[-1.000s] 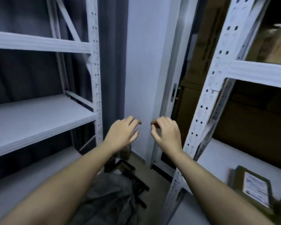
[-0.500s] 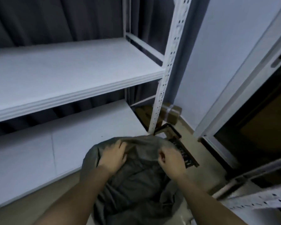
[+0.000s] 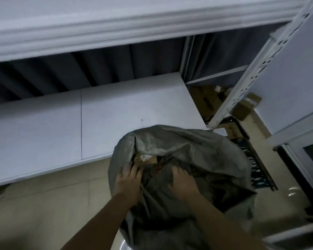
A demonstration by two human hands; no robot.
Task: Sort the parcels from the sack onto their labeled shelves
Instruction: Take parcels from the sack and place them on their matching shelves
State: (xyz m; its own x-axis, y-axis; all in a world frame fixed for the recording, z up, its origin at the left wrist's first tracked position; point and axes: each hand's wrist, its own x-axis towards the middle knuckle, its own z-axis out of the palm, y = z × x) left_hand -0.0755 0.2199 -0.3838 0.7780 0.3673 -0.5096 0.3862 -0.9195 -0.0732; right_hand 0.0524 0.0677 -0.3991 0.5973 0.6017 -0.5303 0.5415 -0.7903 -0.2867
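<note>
- View has dropped further since half a second ago: the sack (image 3: 179, 177) now fills the lower middle, and both hands have gone from tugging its top edge to working at its mouth.
- Left hand (image 3: 127, 180): fingers spread over the sack's near left rim, tips at the opening; whether they grip the cloth or just press it, can't tell.
- Right hand (image 3: 183, 184): fingers curled into the grey cloth at the middle of the mouth, bunching it.
- Sack stands on the floor (image 3: 52, 204), just in front of the bottom shelf (image 3: 43, 127).
- Parcel (image 3: 146, 158) shows in the opening, brown with a white label, just beyond the left fingertips. Blurred, label unreadable.
- Upper shelf (image 3: 116, 24) runs across the top; upright post (image 3: 251, 78) to the right.
- More cardboard boxes (image 3: 206, 103) on the floor behind the post; dark crate (image 3: 251, 159) right of the sack.
</note>
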